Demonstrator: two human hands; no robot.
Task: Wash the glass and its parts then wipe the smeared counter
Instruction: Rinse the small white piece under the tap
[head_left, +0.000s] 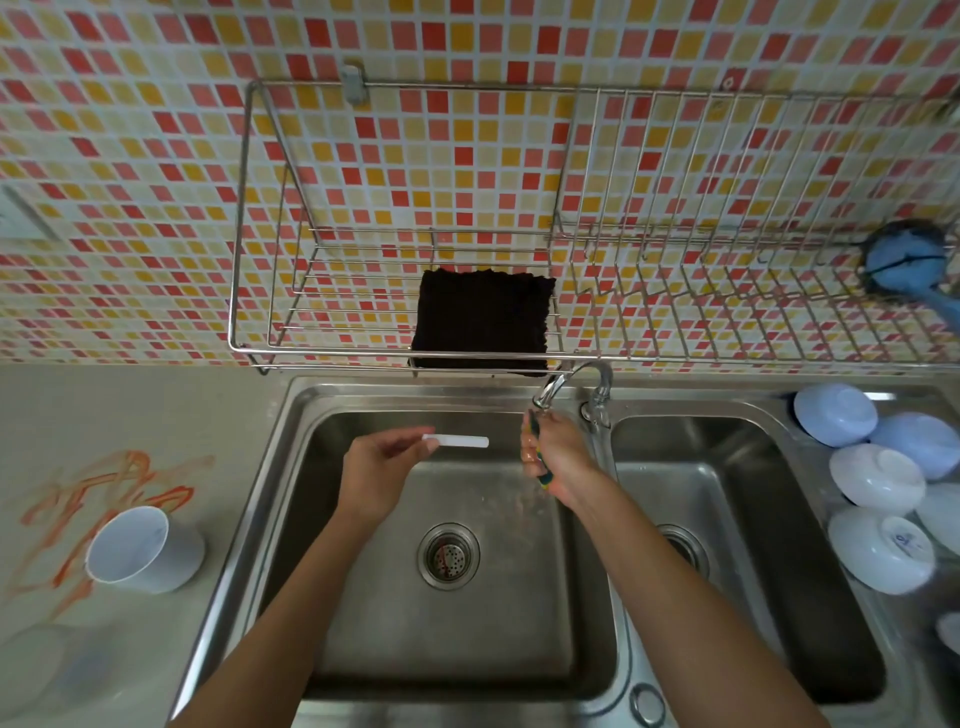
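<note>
Left hand (375, 470) pinches straw (460, 441) pointing right

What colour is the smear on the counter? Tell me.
Orange-red streaks, the smear beside the white cup; head view.

Beige counter (104, 415): orange smears (111, 499), white cup (145, 551), possibly clear lid (36, 670).

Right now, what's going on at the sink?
A person is washing up at the left sink basin. The left hand pinches a white straw; the right hand grips a small brush under the faucet. The white cup stands on the counter by orange smears, not yet wiped.
</note>
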